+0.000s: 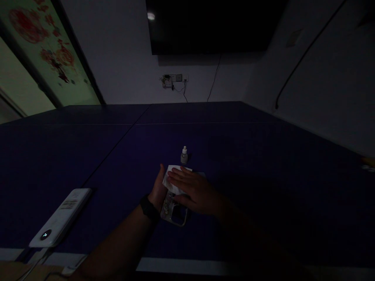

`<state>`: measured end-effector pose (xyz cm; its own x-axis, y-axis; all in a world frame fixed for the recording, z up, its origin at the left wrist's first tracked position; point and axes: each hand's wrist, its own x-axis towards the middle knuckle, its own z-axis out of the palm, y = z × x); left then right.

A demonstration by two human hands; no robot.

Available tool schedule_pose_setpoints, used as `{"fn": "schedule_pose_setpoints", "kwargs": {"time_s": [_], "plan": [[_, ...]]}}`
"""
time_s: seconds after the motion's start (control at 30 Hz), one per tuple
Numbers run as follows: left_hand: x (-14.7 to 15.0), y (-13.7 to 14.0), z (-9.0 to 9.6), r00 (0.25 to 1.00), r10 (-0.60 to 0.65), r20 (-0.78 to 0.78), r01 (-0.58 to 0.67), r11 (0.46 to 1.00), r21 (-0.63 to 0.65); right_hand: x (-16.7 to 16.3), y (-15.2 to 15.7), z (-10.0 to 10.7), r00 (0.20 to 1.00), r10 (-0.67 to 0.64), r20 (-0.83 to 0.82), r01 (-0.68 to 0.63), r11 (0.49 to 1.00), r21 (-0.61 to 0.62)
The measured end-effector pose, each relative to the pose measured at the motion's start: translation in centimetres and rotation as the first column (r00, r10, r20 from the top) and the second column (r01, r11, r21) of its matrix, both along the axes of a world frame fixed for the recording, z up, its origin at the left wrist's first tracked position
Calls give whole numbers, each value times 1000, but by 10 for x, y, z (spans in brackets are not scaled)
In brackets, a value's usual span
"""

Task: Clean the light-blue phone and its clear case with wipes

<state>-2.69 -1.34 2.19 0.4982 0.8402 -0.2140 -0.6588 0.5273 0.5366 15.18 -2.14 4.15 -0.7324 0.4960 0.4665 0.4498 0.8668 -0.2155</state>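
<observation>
My left hand [158, 192], a dark watch [149, 208] on its wrist, is on the left side of a clear-looking phone case [172, 221]. Its thumb points up and away; the other fingers are hidden behind the case. The near end of the case shows small decorations and a dark rounded cutout. Over the upper part lies a white tissue [170, 189]. My right hand [195, 190] presses the tissue down with nearly straight fingers, its thumb lower over the case. Just beyond stands a small dropper bottle [184, 157] with a white cap, upright.
A white power bank [63, 214] with a lit round display and cables lies at the left on the dark blue table [123, 164]. A seam crosses the tabletop. Wall sockets [175, 78] and a dark television [216, 27] are on the far wall. The room is dim.
</observation>
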Motion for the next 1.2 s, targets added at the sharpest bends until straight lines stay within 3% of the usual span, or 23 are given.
{"fn": "schedule_pose_setpoints", "kwargs": {"time_s": [0.1,0.17,0.27,0.33,0.47,0.63,0.73,0.83,1.0,1.2], "plan": [[-1,-1,2,999,-35,-7,34,999,-37,4,2,1,998,53,-42,-53,999,1],[-1,-2,3,997,-66,-37,65,997,-36,5,3,0,997,-17,-73,17,1000,0],[0,-2,2,998,-9,-60,8,1000,-18,2,2,-2,991,-119,-56,118,993,-16],[0,1,0,999,26,-31,-26,1000,-16,-2,-1,-2,998,-67,-21,66,997,-33],[-5,8,-5,999,-20,45,20,1000,-18,-1,-2,-1,995,87,-45,-88,996,-28],[-7,8,-7,1000,13,14,-13,1000,-27,-2,-1,-2,997,-65,-47,64,997,-34],[-6,6,-8,998,5,62,-4,1000,-11,-5,-3,-2,1000,13,14,-12,998,-61],[-6,6,-7,995,-60,84,62,998,-13,-2,-2,-2,995,89,-36,-90,996,-26],[-6,6,-5,999,41,30,-40,999,-11,-4,-2,-3,996,-77,-36,76,997,-22],[-8,6,-9,997,-5,72,6,1000,-14,-6,-3,-2,992,117,-43,-119,992,-39]]}}
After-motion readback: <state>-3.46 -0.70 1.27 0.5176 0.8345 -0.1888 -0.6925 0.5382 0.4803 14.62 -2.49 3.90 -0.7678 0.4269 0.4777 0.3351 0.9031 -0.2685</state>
